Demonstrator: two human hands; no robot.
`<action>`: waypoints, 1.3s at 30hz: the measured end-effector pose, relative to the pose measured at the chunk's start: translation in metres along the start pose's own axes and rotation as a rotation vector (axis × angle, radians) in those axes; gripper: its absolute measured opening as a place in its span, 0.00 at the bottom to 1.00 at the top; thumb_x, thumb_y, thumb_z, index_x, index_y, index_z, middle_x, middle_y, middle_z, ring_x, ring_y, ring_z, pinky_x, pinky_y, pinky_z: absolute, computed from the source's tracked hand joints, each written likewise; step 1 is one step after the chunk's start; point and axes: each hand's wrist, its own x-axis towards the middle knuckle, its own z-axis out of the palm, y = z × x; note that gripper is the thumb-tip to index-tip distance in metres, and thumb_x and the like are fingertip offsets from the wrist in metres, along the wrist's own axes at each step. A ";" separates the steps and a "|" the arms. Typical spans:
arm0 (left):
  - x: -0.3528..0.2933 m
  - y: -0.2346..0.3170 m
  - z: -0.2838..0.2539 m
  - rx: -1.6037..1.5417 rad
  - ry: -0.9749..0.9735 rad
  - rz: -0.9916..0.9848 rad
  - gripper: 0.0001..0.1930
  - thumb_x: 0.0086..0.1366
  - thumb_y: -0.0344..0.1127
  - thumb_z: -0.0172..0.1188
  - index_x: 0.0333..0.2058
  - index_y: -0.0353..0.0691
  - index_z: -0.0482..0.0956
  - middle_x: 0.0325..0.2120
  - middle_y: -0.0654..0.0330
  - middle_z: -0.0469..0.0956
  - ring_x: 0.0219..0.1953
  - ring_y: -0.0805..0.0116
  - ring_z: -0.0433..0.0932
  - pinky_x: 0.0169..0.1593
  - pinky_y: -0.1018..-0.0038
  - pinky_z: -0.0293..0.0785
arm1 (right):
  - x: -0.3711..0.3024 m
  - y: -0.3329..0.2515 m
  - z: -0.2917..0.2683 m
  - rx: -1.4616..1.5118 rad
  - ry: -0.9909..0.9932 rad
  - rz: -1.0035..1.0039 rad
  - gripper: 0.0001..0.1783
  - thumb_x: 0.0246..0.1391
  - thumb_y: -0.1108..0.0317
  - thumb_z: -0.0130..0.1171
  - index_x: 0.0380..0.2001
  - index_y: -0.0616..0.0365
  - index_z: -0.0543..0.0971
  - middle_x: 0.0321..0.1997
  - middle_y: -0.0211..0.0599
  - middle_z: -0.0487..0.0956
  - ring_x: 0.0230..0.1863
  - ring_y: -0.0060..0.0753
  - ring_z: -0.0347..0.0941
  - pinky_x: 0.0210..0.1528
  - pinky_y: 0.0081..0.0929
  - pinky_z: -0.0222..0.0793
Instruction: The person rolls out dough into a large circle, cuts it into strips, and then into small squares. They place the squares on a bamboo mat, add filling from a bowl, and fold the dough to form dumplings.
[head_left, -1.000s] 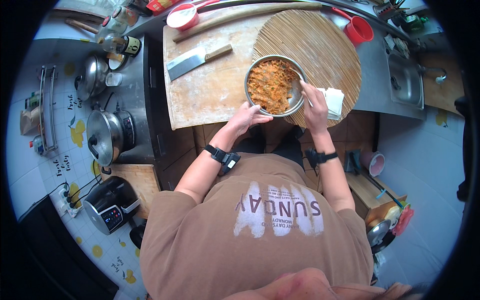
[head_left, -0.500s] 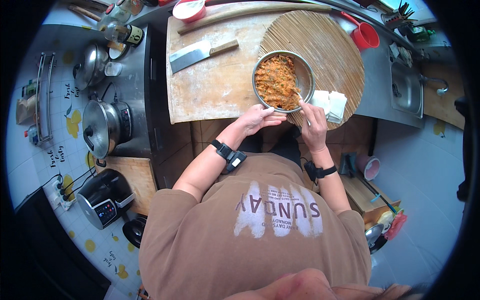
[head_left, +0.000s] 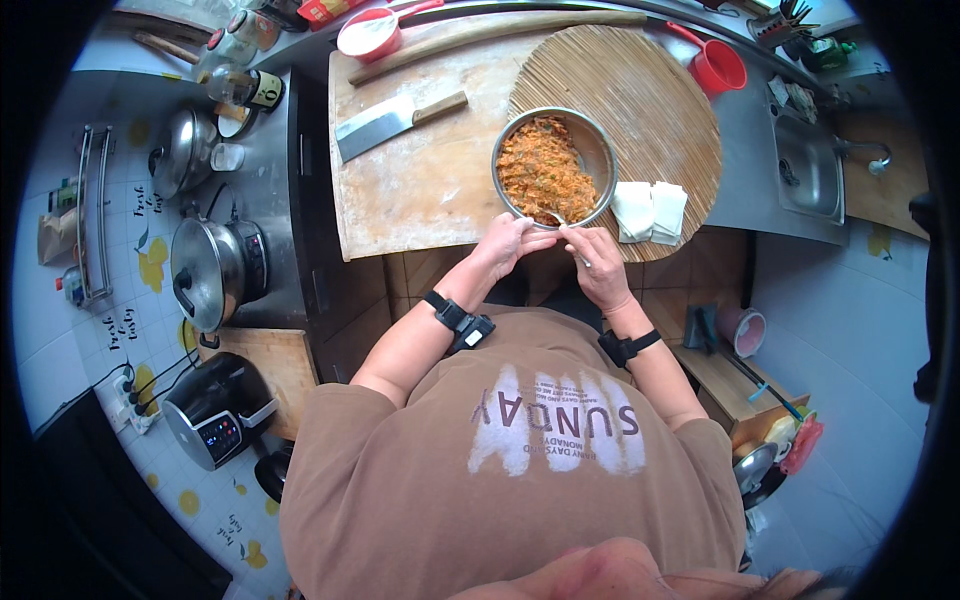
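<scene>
A round steel bowl (head_left: 607, 192) holds orange-brown chopped filling (head_left: 545, 165) with green flecks. At its near rim is my left hand (head_left: 508, 242), the fingers stretched to the right and the thumb by the rim. I cannot tell whether it bears on the bowl. My right hand (head_left: 597, 268) is closed around the thin handle of a metal spoon (head_left: 553, 216), whose head sits in the filling near that rim. My two hands nearly meet there. Square white dough wrappers (head_left: 651, 212) lie in stacks just right of the bowl.
The bowl stands partly on a round slatted mat (head_left: 640, 100) over a floured wooden board (head_left: 420, 190). A cleaver (head_left: 400, 125) lies left, a rolling pin (head_left: 490, 42) behind it. Red scoops (head_left: 368, 35) (head_left: 717, 68) stand at the back. A sink (head_left: 808, 170) is at right, pots (head_left: 208, 272) at left.
My right hand has moved left and nearer to me, bringing the spoon from the bowl's right side to its near rim. My left hand stays by the rim. The view has shifted slightly.
</scene>
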 end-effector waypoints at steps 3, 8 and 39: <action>0.000 -0.001 0.004 0.014 0.027 0.022 0.17 0.87 0.25 0.44 0.62 0.15 0.70 0.62 0.25 0.81 0.63 0.36 0.88 0.66 0.52 0.91 | -0.001 0.006 -0.003 -0.007 0.011 0.009 0.30 0.59 0.82 0.73 0.65 0.55 0.88 0.52 0.40 0.88 0.52 0.48 0.83 0.56 0.42 0.83; 0.006 0.000 0.011 -0.014 0.034 0.088 0.18 0.89 0.28 0.45 0.66 0.19 0.71 0.63 0.29 0.82 0.64 0.40 0.87 0.69 0.51 0.89 | -0.003 0.016 -0.003 0.005 -0.001 0.093 0.32 0.60 0.79 0.74 0.68 0.48 0.88 0.50 0.39 0.86 0.50 0.46 0.82 0.54 0.41 0.82; -0.051 -0.052 0.120 0.571 -0.239 -0.221 0.21 0.90 0.51 0.54 0.48 0.38 0.85 0.24 0.67 0.84 0.23 0.80 0.81 0.29 0.83 0.77 | 0.006 0.241 -0.138 -0.057 -0.356 0.399 0.33 0.56 0.61 0.84 0.64 0.56 0.85 0.64 0.48 0.82 0.70 0.57 0.74 0.76 0.48 0.72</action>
